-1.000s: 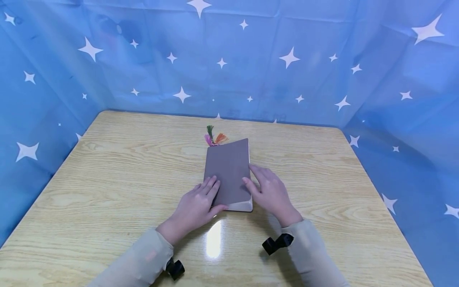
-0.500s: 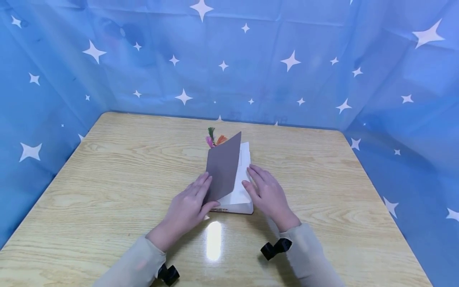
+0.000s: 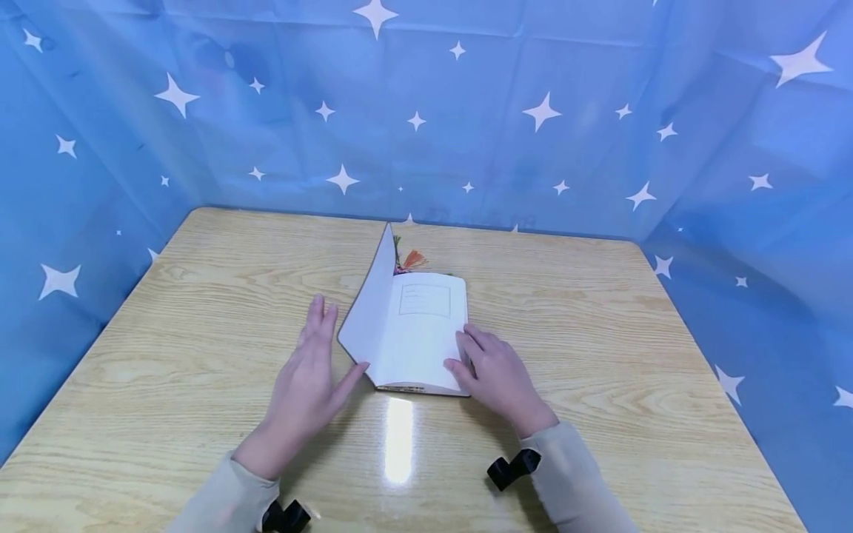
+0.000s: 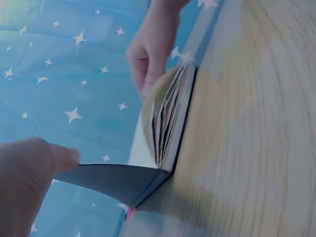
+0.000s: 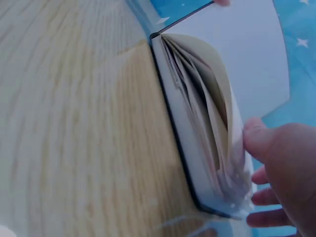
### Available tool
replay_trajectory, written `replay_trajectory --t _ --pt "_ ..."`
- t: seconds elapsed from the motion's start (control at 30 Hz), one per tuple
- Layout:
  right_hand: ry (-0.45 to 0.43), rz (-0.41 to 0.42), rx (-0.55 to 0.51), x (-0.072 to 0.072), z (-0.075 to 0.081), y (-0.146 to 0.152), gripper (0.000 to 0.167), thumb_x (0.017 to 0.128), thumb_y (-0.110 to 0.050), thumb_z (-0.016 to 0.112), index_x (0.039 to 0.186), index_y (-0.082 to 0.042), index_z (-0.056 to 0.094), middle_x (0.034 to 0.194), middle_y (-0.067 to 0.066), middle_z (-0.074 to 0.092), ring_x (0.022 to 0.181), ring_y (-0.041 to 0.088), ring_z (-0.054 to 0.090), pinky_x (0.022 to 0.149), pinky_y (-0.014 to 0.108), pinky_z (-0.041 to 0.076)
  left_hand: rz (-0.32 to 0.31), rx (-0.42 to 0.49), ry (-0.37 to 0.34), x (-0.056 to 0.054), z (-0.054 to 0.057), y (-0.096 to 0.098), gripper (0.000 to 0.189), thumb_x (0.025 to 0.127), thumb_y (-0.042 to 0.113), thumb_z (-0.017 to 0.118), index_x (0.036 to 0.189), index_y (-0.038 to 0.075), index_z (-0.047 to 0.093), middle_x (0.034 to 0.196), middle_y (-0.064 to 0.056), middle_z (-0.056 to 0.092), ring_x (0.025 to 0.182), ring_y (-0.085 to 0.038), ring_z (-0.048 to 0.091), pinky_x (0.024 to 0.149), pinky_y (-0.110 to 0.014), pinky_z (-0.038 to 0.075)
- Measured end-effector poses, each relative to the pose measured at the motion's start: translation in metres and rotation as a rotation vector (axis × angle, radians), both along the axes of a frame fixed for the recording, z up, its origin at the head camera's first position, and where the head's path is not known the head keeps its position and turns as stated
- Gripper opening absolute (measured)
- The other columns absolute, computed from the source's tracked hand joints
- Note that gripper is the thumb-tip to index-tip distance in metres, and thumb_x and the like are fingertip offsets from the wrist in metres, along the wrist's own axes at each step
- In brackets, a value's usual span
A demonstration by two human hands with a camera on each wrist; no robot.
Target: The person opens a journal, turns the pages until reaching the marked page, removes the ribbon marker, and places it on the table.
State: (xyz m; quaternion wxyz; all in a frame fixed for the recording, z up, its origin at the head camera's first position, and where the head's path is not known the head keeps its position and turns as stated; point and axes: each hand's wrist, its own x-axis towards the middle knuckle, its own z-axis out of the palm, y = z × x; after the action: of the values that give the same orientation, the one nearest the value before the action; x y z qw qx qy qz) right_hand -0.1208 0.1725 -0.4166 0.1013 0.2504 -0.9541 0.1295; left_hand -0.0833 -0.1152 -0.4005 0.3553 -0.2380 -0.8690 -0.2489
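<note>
Near the middle of the wood-grain table (image 3: pixel 200 333), I have a notebook (image 3: pixel 423 355) lying open at its first page, a printed box (image 3: pixel 425 300) on the white paper. Its front cover (image 3: pixel 369 318) leans up and out to the left, pale inside and dark outside. From the right wrist view I can make out gaps between the bowed pages at the near edge. Orange and green tassels (image 3: pixel 415 259) poke out at the far end, by the spine. The left hand (image 3: pixel 303 381) is spread, fingers straight and thumb well apart from them, the thumb's tip touching the cover's near edge. The right hand (image 3: pixel 500 377) rests at the opposite edge, thumb on the page and bent fingers beside it; I can't tell whether they pinch the paper. The two hands are well apart. Pale sleeves (image 3: pixel 573 474) carry black wrist cameras (image 3: pixel 513 470). A strip of glare (image 3: pixel 399 440) shines on the tabletop nearer me, and blue cloth (image 3: pixel 466 148) with white stars hangs behind.
</note>
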Motion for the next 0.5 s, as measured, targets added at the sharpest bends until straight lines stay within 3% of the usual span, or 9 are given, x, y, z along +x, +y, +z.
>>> replay_trajectory --t 0.1,0.23,0.3,0.4,0.5 --pt "-0.022 0.006 0.016 0.000 -0.003 0.001 0.053 0.091 -0.044 0.054 0.127 -0.004 0.056 0.130 0.018 0.052 0.117 0.035 0.050 0.093 0.050 0.041 0.015 0.008 -0.013 0.002 0.002 -0.006 0.087 0.083 0.034 0.064 0.144 -0.006 0.017 0.149 -0.030 0.008 0.136 -0.040 0.016 0.108 -0.045 0.020" --pt "-0.052 0.003 0.028 -0.001 -0.006 0.003 0.053 0.092 -0.044 0.053 0.128 -0.005 0.055 0.131 0.017 0.051 0.118 0.036 0.049 0.094 0.051 0.040 0.043 0.031 0.008 0.000 0.002 -0.013 0.112 0.061 0.016 0.085 0.145 -0.004 0.013 0.151 -0.025 -0.011 0.135 -0.047 0.006 0.108 -0.050 0.014" --pt "-0.058 0.002 0.031 -0.001 -0.007 0.004 0.053 0.092 -0.043 0.053 0.128 -0.005 0.055 0.132 0.017 0.051 0.118 0.035 0.049 0.093 0.051 0.040 0.081 0.034 0.000 -0.001 0.002 -0.017 0.125 0.053 0.015 0.091 0.146 -0.001 0.010 0.150 -0.021 -0.020 0.135 -0.049 -0.001 0.107 -0.053 0.013" --pt "-0.063 0.000 0.037 -0.001 -0.008 0.004 0.053 0.092 -0.045 0.052 0.128 -0.006 0.054 0.132 0.016 0.051 0.117 0.035 0.049 0.093 0.050 0.041 0.143 0.025 -0.042 -0.001 0.000 -0.022 0.136 0.045 0.017 0.095 0.147 0.002 0.005 0.148 -0.020 -0.027 0.133 -0.050 -0.011 0.106 -0.057 0.010" --pt "-0.071 -0.003 0.046 -0.001 -0.009 0.005 0.054 0.093 -0.046 0.051 0.129 -0.006 0.054 0.133 0.016 0.050 0.117 0.034 0.049 0.093 0.050 0.040 0.189 -0.002 -0.108 0.000 -0.004 -0.028 0.139 0.045 0.019 0.095 0.148 0.003 0.002 0.146 -0.022 -0.030 0.132 -0.049 -0.019 0.104 -0.060 0.009"
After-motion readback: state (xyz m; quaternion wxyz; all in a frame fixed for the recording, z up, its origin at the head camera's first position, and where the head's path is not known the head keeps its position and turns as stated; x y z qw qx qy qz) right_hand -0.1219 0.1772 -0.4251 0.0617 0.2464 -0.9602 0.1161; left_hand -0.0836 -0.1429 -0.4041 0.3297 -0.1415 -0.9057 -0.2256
